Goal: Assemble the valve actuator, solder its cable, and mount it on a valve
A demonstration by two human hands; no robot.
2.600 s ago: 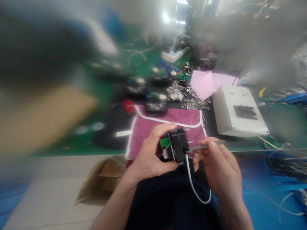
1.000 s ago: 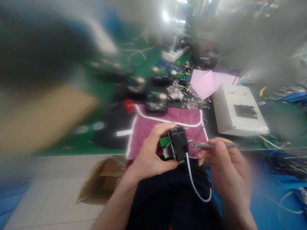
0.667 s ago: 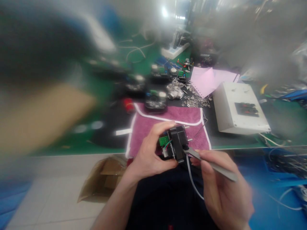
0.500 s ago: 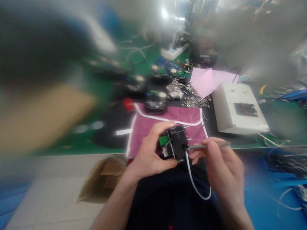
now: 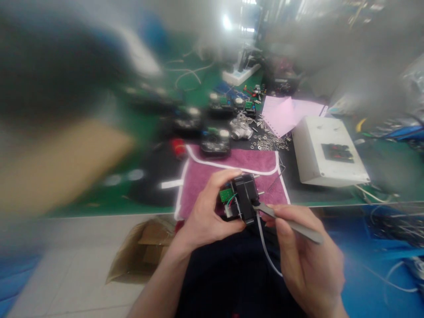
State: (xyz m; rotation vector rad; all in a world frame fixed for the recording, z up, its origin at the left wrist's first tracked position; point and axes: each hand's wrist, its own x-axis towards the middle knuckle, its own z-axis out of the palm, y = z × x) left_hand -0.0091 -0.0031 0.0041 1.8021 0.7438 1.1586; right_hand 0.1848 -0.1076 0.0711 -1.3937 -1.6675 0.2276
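Note:
My left hand (image 5: pixel 207 212) is closed around a black electronic device (image 5: pixel 245 198), tilted above the cloth. A green circuit board (image 5: pixel 226 195) and thin coloured wires show on its left side, and metal pins stick out to the right. In my right hand (image 5: pixel 303 247) is a pair of grey metal tweezers (image 5: pixel 300 229). Their tip touches the device where a white cable (image 5: pixel 262 234) comes out; the exact contact is too small to make out. The cable hangs down and passes behind my right hand. Beneath the device lies a purple cloth (image 5: pixel 202 181) with white edging.
Similar black units (image 5: pixel 215 143) stand behind the cloth, beside silvery metal parts (image 5: pixel 241 126) and loose nuts and pins (image 5: pixel 270 142). A white box (image 5: pixel 313 152) stands at right, near pink paper (image 5: pixel 281 112). An open cardboard box (image 5: pixel 132 256) sits on the floor, lower left.
My right hand has moved slightly down and right, and the tweezers have swung from nearly level to sloping down to the right. My left hand and the device have hardly moved.

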